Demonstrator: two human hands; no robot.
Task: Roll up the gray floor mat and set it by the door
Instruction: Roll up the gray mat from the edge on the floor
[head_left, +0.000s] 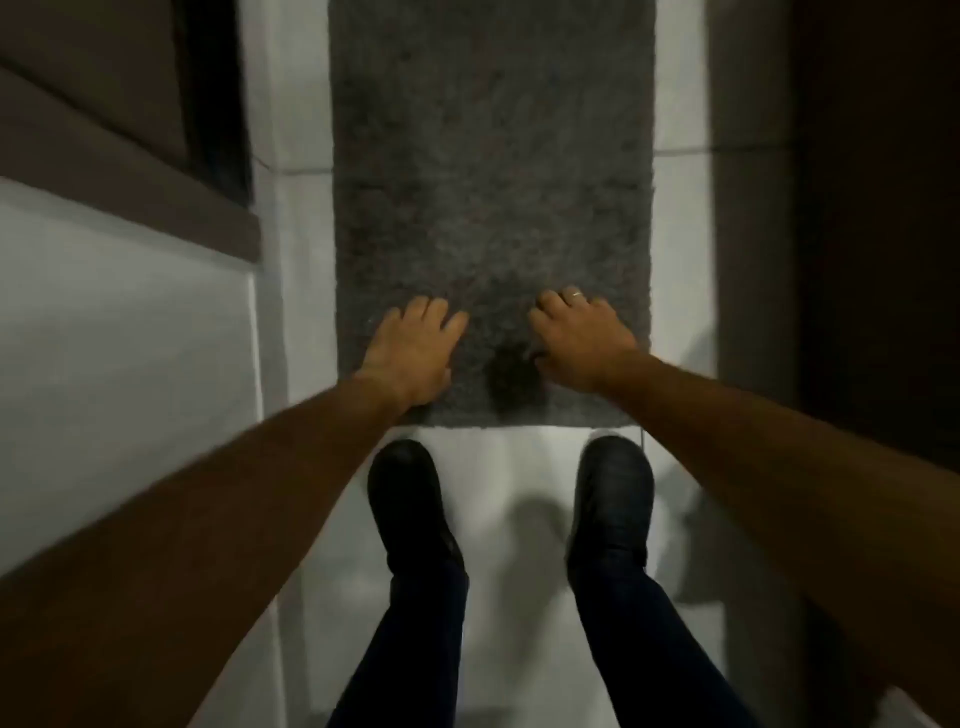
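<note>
The gray floor mat is shaggy and lies flat on the white tiled floor, running away from me up the middle of the view. My left hand rests palm down on its near left corner, fingers spread. My right hand, with a ring on one finger, presses on the near right part of the mat, its fingers curled into the pile. Whether either hand has hold of the mat's edge I cannot tell. The near edge of the mat lies just beyond my shoes.
My two black shoes stand on the white tile right before the mat. A white and brown panelled wall or door runs along the left. A dark surface closes off the right side. The passage is narrow.
</note>
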